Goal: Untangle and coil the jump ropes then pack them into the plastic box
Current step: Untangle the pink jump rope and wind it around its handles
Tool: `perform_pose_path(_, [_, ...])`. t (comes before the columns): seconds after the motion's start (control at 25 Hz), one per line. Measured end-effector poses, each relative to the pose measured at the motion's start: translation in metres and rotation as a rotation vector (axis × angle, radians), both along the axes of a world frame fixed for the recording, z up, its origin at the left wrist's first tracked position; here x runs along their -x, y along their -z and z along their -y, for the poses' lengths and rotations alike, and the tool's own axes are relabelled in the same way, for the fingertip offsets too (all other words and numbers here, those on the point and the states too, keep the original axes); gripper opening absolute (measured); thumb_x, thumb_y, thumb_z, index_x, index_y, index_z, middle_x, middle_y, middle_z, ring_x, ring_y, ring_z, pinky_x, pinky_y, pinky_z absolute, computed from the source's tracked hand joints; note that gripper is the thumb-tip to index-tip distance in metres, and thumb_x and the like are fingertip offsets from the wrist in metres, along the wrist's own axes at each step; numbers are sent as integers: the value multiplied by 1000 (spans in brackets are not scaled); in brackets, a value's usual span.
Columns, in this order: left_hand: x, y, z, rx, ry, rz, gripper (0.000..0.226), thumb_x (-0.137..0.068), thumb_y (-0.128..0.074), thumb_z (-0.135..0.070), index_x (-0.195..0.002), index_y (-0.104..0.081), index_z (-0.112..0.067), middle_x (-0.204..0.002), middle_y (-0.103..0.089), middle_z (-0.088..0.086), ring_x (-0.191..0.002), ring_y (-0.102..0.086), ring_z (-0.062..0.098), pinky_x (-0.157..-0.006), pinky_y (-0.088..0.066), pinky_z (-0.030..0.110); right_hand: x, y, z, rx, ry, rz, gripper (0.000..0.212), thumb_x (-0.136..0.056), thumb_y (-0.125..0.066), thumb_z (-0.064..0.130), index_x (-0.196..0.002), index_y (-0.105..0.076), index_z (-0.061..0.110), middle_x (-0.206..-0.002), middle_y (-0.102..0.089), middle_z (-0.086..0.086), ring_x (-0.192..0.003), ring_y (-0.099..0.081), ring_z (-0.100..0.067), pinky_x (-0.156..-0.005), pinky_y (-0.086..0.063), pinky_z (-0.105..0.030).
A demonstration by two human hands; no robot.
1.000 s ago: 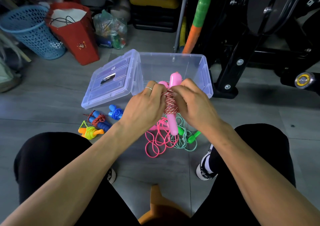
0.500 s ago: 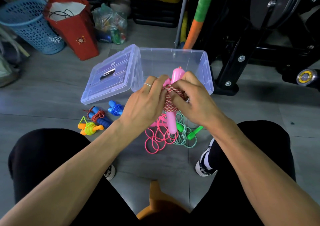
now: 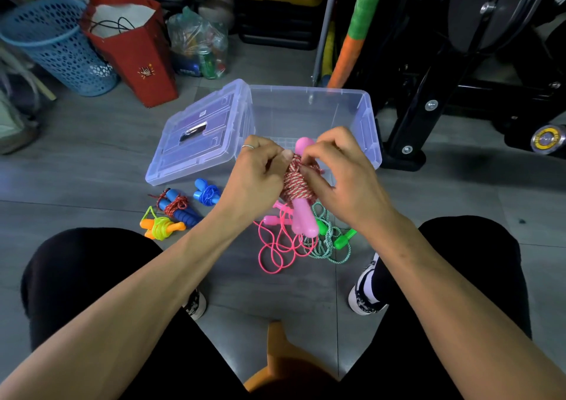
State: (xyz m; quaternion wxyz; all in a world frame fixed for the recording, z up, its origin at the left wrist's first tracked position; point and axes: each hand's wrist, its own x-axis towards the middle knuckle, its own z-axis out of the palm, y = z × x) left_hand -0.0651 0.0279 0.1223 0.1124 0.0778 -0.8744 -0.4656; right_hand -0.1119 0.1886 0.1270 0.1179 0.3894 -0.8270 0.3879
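Dim, cool indoor light; soft shadows; wide-angle bending at edges; slight overall softness.

We count 6 jump ropes: 3 coiled bundles [image 3: 180,211] at 9 o'clock, 2 loose ropes [image 3: 301,241] at 6, 1 pink-handled rope [image 3: 298,182] held. Plus 1 plastic box [image 3: 364,114] w/ 1 lid [image 3: 196,136] at 12, and 2 hands.

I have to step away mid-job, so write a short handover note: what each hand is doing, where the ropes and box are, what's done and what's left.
Left hand and right hand: both grip the pink-handled rope, its red-white cord wound round the handles; the end is being tucked.
Done: three coiled ropes on the floor, blue-red, blue, orange-yellow.
Left: pink cord rope and green rope lie loose, overlapping.
Plastic box is open, no ropes visible inside; lid leans on it.
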Motion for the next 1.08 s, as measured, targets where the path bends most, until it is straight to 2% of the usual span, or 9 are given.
perform_pose_path(0.12, [2, 2, 2, -68, 1, 26, 35, -97, -53, -13, -62, -53, -10, -76, -49, 2, -81, -43, -1, -73, -31, 10, -2, 5, 5, 45, 15, -21, 4, -85, -67, 7, -86, -68, 4, -85, -54, 2, -72, -55, -14, -66, -49, -33])
perform_pose_path(0.32, [-3, -9, 8, -266, 12, 53, 29, -93, -62, -10, -66, -63, -19, -85, -54, -1, -83, -53, 9, -74, -40, 16, -3, 3, 8, 106, 71, 142, 16, -77, -80, 21, -79, -71, 8, -75, -64, -1, -64, -56, -11, -64, -47, -19])
perform_pose_path(0.48, [-4, -12, 12, -206, 86, 23, 16, -90, -64, -8, -76, -70, -13, -86, -54, 2, -92, -57, 17, -80, -43, 19, -5, 0, 11, 66, 100, 205, 11, -80, -74, 15, -76, -66, 8, -72, -61, 2, -64, -55, -12, -62, -45, -18])
perform_pose_path(0.68, [-2, -4, 5, -124, -23, -48, 5, -84, -60, -35, -82, -64, -33, -92, -54, -2, -83, -57, 7, -79, -48, 26, 0, -1, 10, 25, 103, 357, 13, -92, -58, 19, -82, -53, 13, -71, -57, 7, -63, -54, -9, -58, -41, -21])
perform_pose_path(0.76, [1, -4, 3, -300, -125, 89, 33, -79, -63, -51, -103, -61, -29, -106, -56, 1, -88, -64, 11, -88, -52, 35, 0, -2, 10, 94, 110, 410, 14, -96, -53, 19, -84, -51, 12, -66, -54, 7, -58, -52, -7, -56, -38, -20])
perform_pose_path(0.84, [1, -9, 0, -693, -69, 341, 58, -76, -62, -64, -119, -60, -25, -95, -68, 14, -83, -69, 20, -99, -49, 48, 1, -2, 11, 172, 72, 522, 18, -96, -51, 25, -85, -51, 10, -70, -60, -10, -65, -60, -23, -62, -49, -38])
perform_pose_path(0.88, [-1, -13, -2, -888, 2, 431, 55, -81, -59, -62, -121, -62, -24, -87, -70, 21, -80, -70, 25, -101, -46, 54, 1, -3, 11, 185, 45, 579, 20, -94, -50, 29, -86, -52, 11, -76, -61, -20, -74, -61, -36, -68, -51, -48])
perform_pose_path(0.96, [-1, -17, -2, -974, 21, 430, 39, -92, -54, -51, -118, -66, -24, -87, -70, 24, -79, -68, 29, -94, -48, 60, 4, -6, 10, 153, 10, 630, 19, -89, -52, 31, -84, -55, 13, -79, -62, -22, -77, -60, -40, -70, -50, -49])
perform_pose_path(1.08, [-1, -16, -3, -790, -115, 309, 30, -92, -59, -44, -111, -67, -22, -70, -67, 8, -53, -61, 16, -70, -57, 40, 8, -6, 8, -141, 13, 451, 14, -88, -56, 23, -80, -58, 11, -70, -59, -1, -63, -54, -19, -62, -45, -38])
